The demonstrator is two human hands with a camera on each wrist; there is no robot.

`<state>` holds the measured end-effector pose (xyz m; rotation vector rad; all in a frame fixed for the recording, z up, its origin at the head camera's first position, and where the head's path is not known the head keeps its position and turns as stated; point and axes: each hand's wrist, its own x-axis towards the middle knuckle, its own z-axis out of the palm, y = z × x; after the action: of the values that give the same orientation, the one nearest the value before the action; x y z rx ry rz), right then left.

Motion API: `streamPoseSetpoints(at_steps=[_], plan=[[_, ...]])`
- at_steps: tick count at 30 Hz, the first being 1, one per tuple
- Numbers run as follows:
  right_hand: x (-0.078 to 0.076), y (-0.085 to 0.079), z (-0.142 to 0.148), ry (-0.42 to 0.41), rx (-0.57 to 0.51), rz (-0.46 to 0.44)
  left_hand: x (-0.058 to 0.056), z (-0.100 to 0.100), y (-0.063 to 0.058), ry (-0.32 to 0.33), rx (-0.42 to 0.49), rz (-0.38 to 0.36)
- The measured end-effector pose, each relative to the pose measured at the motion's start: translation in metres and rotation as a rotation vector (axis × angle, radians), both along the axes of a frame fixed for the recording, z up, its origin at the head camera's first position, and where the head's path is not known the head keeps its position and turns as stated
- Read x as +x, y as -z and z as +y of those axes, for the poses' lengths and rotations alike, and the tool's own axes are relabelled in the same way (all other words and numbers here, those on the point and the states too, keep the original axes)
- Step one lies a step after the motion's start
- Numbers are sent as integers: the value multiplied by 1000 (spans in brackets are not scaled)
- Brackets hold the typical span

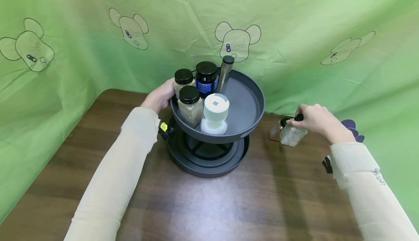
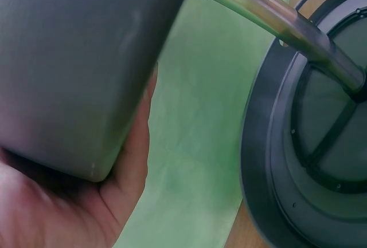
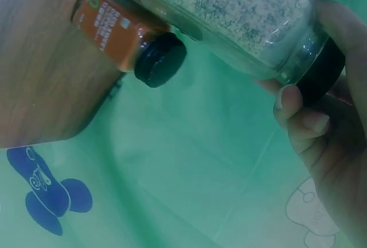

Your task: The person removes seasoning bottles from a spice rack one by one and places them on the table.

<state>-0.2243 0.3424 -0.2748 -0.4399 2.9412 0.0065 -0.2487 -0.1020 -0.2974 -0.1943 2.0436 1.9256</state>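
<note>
My left hand (image 1: 161, 96) grips the left side of the upper grey round tray (image 1: 247, 99) of a two-tier stand. In the left wrist view the hand (image 2: 123, 185) wraps the tray's wall (image 2: 74, 70). On the upper tray are two black-lidded jars of pale contents (image 1: 190, 112), a dark jar with a blue label (image 1: 206, 83) and a white-capped jar (image 1: 216, 113). To the right, my right hand (image 1: 315, 119) holds a clear jar of pale flakes (image 1: 292, 135) by its black lid (image 3: 321, 70). Close beside it stands an orange-labelled jar with a black lid (image 3: 114, 27).
The lower grey tray (image 1: 204, 170) rests on the brown wooden table (image 1: 209, 204). A clear post with a black cap (image 1: 224, 75) rises through the upper tray. Green cloth with cartoon mouse heads (image 1: 183, 23) hangs behind and at both sides.
</note>
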Motion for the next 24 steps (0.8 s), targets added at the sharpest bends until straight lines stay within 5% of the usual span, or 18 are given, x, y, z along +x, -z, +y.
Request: streamPoseSetpoints(at_steps=[24], plan=[[2,28,0,-32,17,-3,-2,7,1,-23,28,23]])
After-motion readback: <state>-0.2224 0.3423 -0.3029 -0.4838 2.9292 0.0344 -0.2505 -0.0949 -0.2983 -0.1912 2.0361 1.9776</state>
